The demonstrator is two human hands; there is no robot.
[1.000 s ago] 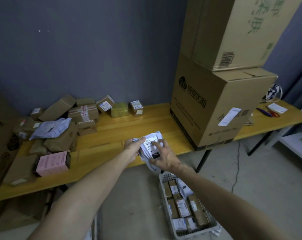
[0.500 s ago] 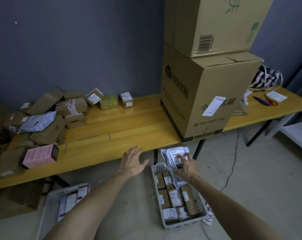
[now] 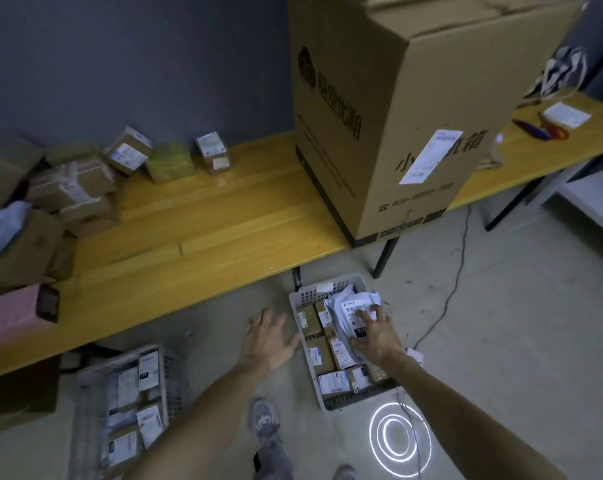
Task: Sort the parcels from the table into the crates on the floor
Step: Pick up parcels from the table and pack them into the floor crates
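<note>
— What has changed?
— The bag (image 3: 348, 308) is no longer over the table (image 3: 223, 220) in two hands. Now my right hand (image 3: 376, 336) alone grips it, low in the crate (image 3: 307, 296); my left hand (image 3: 270, 337) is spread, empty. Only the release remains, I think.
— And the bag?
— White, crumpled, label upward.

Right hand (image 3: 376, 336) holds a white mailer (image 3: 348, 306) over the crate (image 3: 301, 299); left hand (image 3: 270, 337) spread.
</note>
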